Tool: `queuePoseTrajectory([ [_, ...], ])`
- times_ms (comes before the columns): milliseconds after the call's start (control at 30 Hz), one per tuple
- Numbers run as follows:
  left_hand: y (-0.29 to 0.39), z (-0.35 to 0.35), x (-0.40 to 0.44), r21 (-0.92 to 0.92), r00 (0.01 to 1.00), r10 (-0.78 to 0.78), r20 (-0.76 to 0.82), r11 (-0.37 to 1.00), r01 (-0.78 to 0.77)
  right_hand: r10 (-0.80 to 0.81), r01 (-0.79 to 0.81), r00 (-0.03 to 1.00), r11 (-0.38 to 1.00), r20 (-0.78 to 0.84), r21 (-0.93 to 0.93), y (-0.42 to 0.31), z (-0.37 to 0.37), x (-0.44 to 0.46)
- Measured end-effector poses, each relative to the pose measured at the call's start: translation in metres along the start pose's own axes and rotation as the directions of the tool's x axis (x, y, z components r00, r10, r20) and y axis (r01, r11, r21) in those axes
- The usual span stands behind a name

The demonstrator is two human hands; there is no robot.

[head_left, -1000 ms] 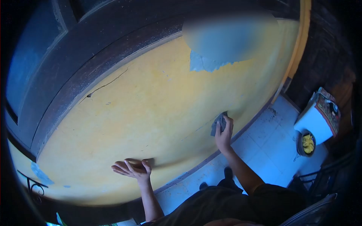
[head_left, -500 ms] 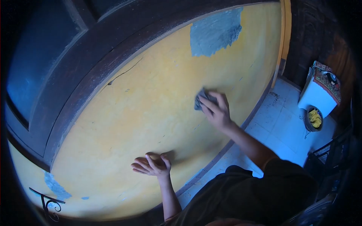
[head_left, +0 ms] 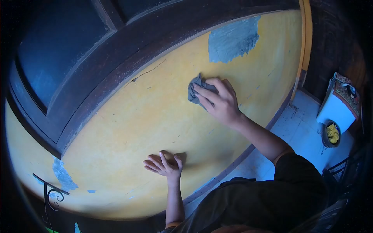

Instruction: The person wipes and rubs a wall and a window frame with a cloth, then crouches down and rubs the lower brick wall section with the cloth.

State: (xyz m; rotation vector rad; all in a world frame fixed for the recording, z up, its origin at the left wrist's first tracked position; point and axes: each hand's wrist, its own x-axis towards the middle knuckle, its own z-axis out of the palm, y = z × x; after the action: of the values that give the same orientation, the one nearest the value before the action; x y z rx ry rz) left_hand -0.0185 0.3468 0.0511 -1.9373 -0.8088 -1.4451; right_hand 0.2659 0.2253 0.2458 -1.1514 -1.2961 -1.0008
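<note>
A crumpled grey cloth is pressed against the yellow wall under the fingers of my right hand, below a grey patch of bare plaster. Lower and further left, my left hand rests against the same wall with its fingers spread and nothing in it. A thin crack runs through the paint near the dark wooden frame.
The dark wooden frame curves along the wall's upper left. A black metal bracket sticks out at lower left. On the tiled floor at right stand a white box with a patterned cover and a pot holding something yellow.
My right hand has moved up and left across the wall with the cloth. My left hand stays spread on the wall. The camera view has shifted.
</note>
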Motion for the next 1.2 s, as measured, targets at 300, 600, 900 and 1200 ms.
queuePoseTrajectory([
  [300, 0.000, 0.001, 0.001, 0.009, 1.000, 0.005, 0.002, 1.000, -0.006, 0.137, -0.137, 0.975, 0.990, -0.173, 0.014, 0.036, -0.011, 0.077],
  [600, -0.002, 0.004, -0.004, 0.012, 1.000, -0.008, -0.016, 1.000, 0.009, 0.027, -0.036, 0.982, 0.998, -0.188, -0.046, 0.048, -0.014, 0.082],
  [900, -0.002, 0.002, -0.002, 0.025, 0.999, 0.032, -0.014, 0.999, -0.031, -0.014, 0.008, 0.997, 0.996, -0.070, -0.084, 0.044, -0.007, -0.028],
  [1200, -0.009, 0.002, -0.008, 0.049, 0.996, 0.084, 0.015, 0.995, -0.084, 0.277, -0.280, 0.953, 0.960, -0.120, -0.012, 0.072, -0.020, -0.049],
])
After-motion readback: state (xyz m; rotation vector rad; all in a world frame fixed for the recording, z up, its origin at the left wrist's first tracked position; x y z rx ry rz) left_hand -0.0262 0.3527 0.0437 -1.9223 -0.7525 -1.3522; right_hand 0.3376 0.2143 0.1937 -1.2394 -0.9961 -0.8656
